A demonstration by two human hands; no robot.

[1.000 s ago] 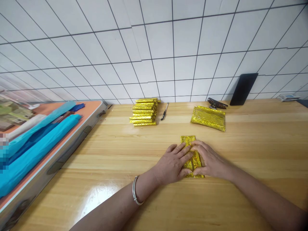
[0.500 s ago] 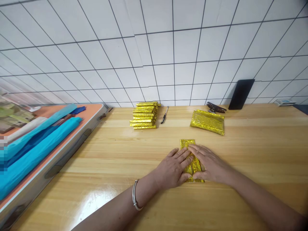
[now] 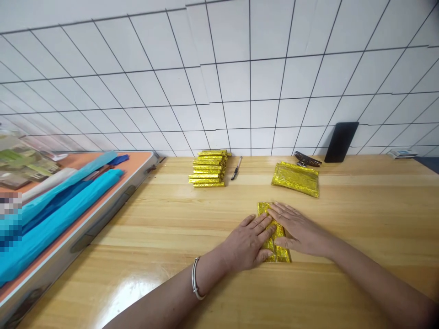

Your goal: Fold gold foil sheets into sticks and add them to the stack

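Observation:
A folded sheet of shiny gold foil paper (image 3: 281, 253) lies on the wooden table, with a lengthwise seam down its middle. My left hand (image 3: 249, 240) rests flat on its left part, fingers stretched out, a silver bangle on the wrist. From the other side my right hand (image 3: 298, 230) lies over the right part, fingers extended and thumb apart. Both hands hide much of the paper. Farther back are a flat stack of gold foil sheets (image 3: 297, 178) and a pile of narrow gold foil rolls (image 3: 209, 169).
A pen (image 3: 236, 168) lies beside the rolls. Behind the stack is a dark hair claw clip (image 3: 307, 159), and a black phone-like slab (image 3: 341, 142) leans on the tiled wall. At the left, an orange-topped surface (image 3: 139, 160) bears blue cloth (image 3: 78, 210).
The right hand has shifted slightly, its thumb now a little higher and farther from the left thumb. My left hand stays on the foil paper. The view has tilted slightly upward.

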